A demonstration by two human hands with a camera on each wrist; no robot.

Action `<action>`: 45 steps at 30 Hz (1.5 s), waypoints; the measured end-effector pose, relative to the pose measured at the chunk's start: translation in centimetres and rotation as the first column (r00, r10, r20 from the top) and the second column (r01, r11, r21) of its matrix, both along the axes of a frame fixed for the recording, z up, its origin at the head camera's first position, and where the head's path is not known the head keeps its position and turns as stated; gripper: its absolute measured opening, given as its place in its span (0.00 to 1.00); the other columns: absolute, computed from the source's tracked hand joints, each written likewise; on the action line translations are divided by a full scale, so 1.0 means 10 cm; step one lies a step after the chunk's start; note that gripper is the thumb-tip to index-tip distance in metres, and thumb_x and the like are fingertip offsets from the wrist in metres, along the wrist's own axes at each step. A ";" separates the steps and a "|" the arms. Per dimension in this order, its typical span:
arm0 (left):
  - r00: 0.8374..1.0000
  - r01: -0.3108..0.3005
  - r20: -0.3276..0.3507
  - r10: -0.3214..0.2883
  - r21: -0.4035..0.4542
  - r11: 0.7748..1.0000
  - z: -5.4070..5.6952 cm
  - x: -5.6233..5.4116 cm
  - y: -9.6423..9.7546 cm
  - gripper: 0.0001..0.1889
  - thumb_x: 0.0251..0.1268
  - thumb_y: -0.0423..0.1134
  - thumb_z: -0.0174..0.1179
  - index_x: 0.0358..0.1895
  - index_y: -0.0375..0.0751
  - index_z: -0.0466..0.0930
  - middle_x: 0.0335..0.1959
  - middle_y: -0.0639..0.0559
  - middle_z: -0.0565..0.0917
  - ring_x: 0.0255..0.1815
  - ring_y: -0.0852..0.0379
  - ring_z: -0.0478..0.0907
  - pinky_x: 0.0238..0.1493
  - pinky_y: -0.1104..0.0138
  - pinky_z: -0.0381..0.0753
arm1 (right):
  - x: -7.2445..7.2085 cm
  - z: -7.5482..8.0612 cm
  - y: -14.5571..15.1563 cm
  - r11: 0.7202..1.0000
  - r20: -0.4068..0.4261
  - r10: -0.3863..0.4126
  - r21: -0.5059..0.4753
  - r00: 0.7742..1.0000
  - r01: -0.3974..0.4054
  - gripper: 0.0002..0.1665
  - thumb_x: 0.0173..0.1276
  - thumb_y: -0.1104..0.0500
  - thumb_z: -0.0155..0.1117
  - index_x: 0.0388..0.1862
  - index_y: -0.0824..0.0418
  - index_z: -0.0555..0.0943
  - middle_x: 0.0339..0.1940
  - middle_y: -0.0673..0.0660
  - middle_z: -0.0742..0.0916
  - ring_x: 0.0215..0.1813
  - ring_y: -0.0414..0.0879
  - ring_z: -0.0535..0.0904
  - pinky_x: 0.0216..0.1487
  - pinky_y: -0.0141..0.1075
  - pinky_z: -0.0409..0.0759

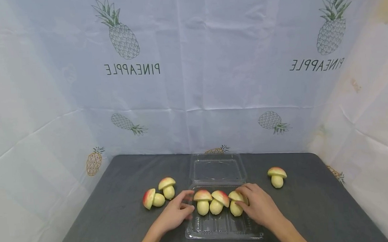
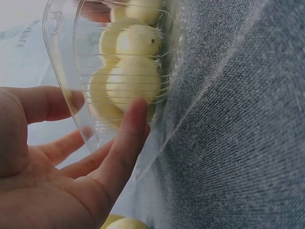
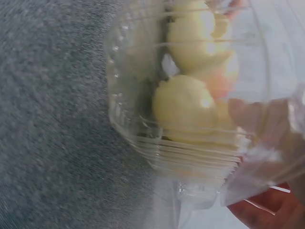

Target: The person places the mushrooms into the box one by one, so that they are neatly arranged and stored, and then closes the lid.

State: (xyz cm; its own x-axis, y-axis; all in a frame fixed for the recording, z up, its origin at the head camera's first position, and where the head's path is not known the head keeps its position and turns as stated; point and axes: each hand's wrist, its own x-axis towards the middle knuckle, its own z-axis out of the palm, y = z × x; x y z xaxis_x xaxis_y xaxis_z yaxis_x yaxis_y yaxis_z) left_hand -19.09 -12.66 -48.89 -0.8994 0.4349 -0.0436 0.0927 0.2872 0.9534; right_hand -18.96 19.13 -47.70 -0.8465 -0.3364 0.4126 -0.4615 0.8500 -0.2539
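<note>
A hinged clear plastic box (image 1: 227, 232) lies with its lid (image 1: 217, 168) folded back. Three yellow toy mushrooms with red-tinged caps stand side by side in its tray: a left one (image 1: 203, 205), a middle one (image 1: 216, 207) and a right one (image 1: 236, 208). My right hand (image 1: 260, 205) holds the right mushroom, fingers at its cap and thumb near its stem. My left hand (image 1: 174, 213) is at the tray's left wall, its fingers loosely bent; in the left wrist view a fingertip (image 2: 137, 112) overlaps the ribbed plastic wall (image 2: 86, 71).
On the dark tabletop (image 1: 113, 222), two more mushrooms sit left of the box, one on its side (image 1: 153, 198) and one upright (image 1: 167, 188). Another mushroom (image 1: 277, 177) stands at the right. A pineapple-print cloth (image 1: 211, 79) hangs behind the table and along both sides.
</note>
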 end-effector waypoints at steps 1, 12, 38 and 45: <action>1.000 -0.001 0.000 0.001 0.003 1.000 0.00 0.00 0.00 0.27 0.76 0.36 0.56 0.74 0.37 0.63 0.65 0.32 0.71 0.50 0.43 0.84 0.41 0.59 0.88 | 0.00 0.01 0.00 1.000 0.010 -0.009 -0.005 1.000 0.009 0.19 0.54 0.55 0.83 0.45 0.52 0.86 0.44 0.45 0.85 0.49 0.46 0.81 0.46 0.43 0.83; 1.000 -0.005 0.008 0.005 0.024 1.000 0.01 0.01 0.00 0.28 0.76 0.36 0.56 0.75 0.37 0.63 0.65 0.32 0.71 0.47 0.43 0.84 0.41 0.56 0.88 | -0.03 0.16 0.16 0.994 0.162 -0.053 -0.081 0.985 0.067 0.18 0.63 0.56 0.77 0.52 0.53 0.86 0.50 0.49 0.85 0.55 0.52 0.81 0.47 0.48 0.84; 1.000 -0.008 0.025 0.008 0.032 0.999 -0.01 -0.01 0.01 0.28 0.77 0.36 0.57 0.75 0.38 0.63 0.65 0.32 0.71 0.52 0.40 0.82 0.41 0.55 0.88 | -0.33 0.28 0.88 0.970 0.087 -0.197 -0.128 0.976 0.207 0.23 0.72 0.54 0.68 0.58 0.68 0.81 0.56 0.69 0.82 0.58 0.68 0.77 0.51 0.65 0.77; 1.000 -0.009 0.017 0.009 0.027 1.000 -0.02 0.00 0.01 0.27 0.77 0.36 0.57 0.75 0.38 0.63 0.65 0.31 0.71 0.51 0.41 0.83 0.40 0.57 0.88 | -0.38 0.29 1.03 0.961 0.133 -0.216 -0.146 0.967 0.234 0.26 0.74 0.53 0.66 0.61 0.70 0.79 0.60 0.72 0.79 0.62 0.71 0.72 0.54 0.68 0.73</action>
State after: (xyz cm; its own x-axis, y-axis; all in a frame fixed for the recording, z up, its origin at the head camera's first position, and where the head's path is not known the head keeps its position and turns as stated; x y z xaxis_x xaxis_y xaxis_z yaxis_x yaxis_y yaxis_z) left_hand -19.13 -12.61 -49.05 -0.9026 0.4279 -0.0468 0.0742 0.2619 0.9622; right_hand -22.73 29.39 -44.81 -0.9376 -0.0699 0.3407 -0.2228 0.8729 -0.4341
